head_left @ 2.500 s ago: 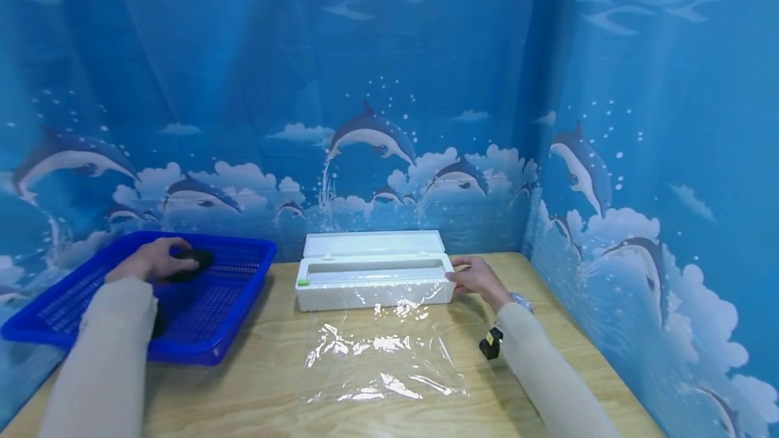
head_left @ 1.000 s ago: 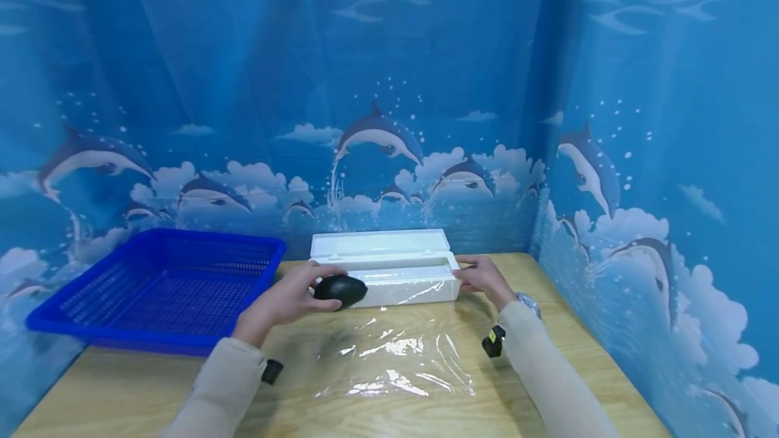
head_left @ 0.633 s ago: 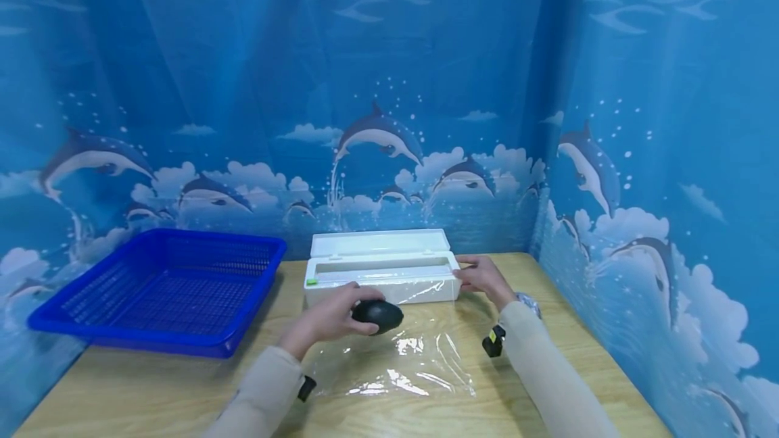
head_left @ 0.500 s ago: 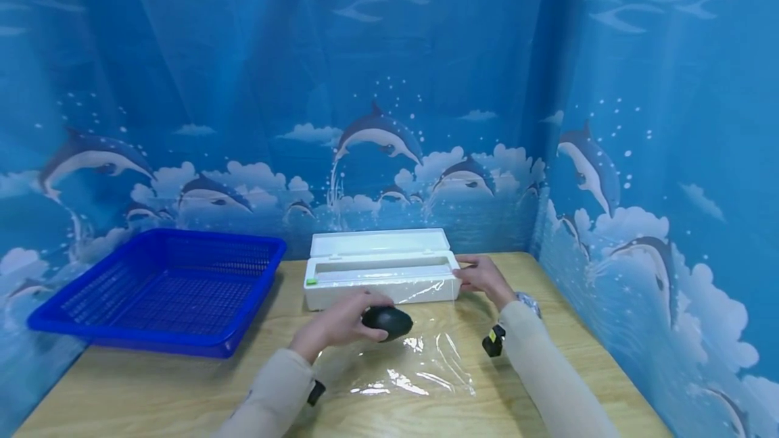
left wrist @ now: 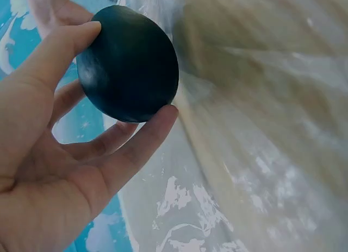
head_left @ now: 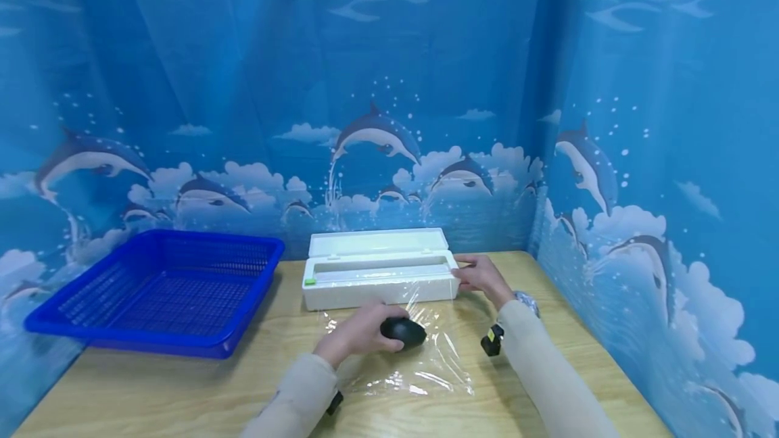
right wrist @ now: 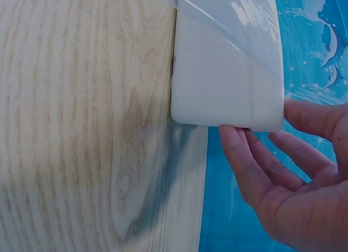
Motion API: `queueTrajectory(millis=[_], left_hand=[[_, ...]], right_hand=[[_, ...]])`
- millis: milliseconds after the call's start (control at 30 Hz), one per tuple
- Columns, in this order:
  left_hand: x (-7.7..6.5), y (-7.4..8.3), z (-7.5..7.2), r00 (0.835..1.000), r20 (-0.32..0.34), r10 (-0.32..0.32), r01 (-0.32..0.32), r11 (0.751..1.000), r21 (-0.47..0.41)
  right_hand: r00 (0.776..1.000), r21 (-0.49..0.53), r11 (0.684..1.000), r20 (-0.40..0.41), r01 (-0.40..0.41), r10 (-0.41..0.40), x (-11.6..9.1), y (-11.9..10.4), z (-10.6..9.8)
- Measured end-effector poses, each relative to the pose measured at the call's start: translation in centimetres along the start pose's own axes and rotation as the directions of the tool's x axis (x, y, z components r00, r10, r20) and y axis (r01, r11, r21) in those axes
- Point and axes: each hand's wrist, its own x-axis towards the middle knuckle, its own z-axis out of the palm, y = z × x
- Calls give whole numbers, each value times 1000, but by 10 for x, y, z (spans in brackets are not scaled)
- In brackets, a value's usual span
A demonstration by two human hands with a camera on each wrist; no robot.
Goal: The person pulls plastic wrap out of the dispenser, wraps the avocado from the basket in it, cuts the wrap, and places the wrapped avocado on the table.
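Over the clear film (head_left: 441, 380) spread across the worktop (head_left: 182, 397), the left hand (head_left: 365, 333) holds a dark egg-shaped object (head_left: 404, 333), gripped between thumb and fingers by its sides. That hold leaves the tip and underside exposed, which would suit resting it on the film; whether it already touches cannot be told. The right hand (head_left: 483, 280) grips the right end of the white box (head_left: 377, 295), thumb at the back and fingers bent against the end face, probably to keep the box from sliding. Its lid (head_left: 377, 243) stands open at the back, leaving the trough uncovered, presumably so that the film can run out over the front edge towards the person. The blue basket (head_left: 182, 299) sits off to the left, apart from the film, a placing that leaves the sheet unobstructed on that side.

The object is almost black, with a deep green cast in the left wrist view. Its skin looks smooth, with a soft sheen, and it narrows towards the free end; no dents or marks show.
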Motion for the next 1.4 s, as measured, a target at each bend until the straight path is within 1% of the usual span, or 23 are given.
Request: queueTrajectory(millis=[100,233,300,467,533,633,700,800,967,1067,1133,1200,1300,1333,1400], left_hand=[[2,-1,4,1000,-2,-4,4,1000,0],[3,-2,5,1000,-5,-18,18,1000,-6],[2,-2,5,1000,-1,-28,28,999,-17],[-4,-6,1,998,1,-62,62,997,-54],[-6,-8,-2,999,-4,-54,54,997,-59],[-8,-9,-4,999,-4,-43,43,998,-47],[-10,-10,-4,999,1,-47,47,998,-40],[-11,-11,-2,997,2,-72,72,997,-29],[-14,-11,0,995,-15,-97,96,995,-15],[-16,-10,1,994,-26,-104,104,994,-19],[-18,-9,0,994,-31,-100,100,995,-28],[-20,-10,-3,993,-39,-110,108,993,-45],[-26,-12,-11,990,-64,-126,120,988,-95],[-29,-13,-15,988,-75,-136,127,986,-111],[-34,-14,-22,985,-97,-146,133,983,-130]], right_hand=[[1000,0,1000,7,8,-8,-1,0,0],[1000,8,1000,-10,24,-24,-1,0,0],[999,9,999,-10,33,-33,-1,0,0],[1000,-3,1000,-1,12,-12,-1,1,0],[1000,-1,1000,-9,12,-12,-2,1,0],[999,1,1000,-14,29,-29,-2,0,0],[1000,0,1000,-15,27,-27,-2,0,0],[1000,1,1000,-14,8,-8,-1,0,0],[999,-16,1000,-30,26,-26,-1,1,3],[997,-76,996,-40,56,-60,-3,2,5],[996,-155,985,-48,72,-80,-5,1,6],[992,-251,964,-57,92,-110,-10,-1,8],[981,-367,918,-66,146,-183,-22,-9,10],[975,-387,907,-68,168,-210,-28,-12,10],[963,-394,894,-69,214,-261,-40,-18,12]])
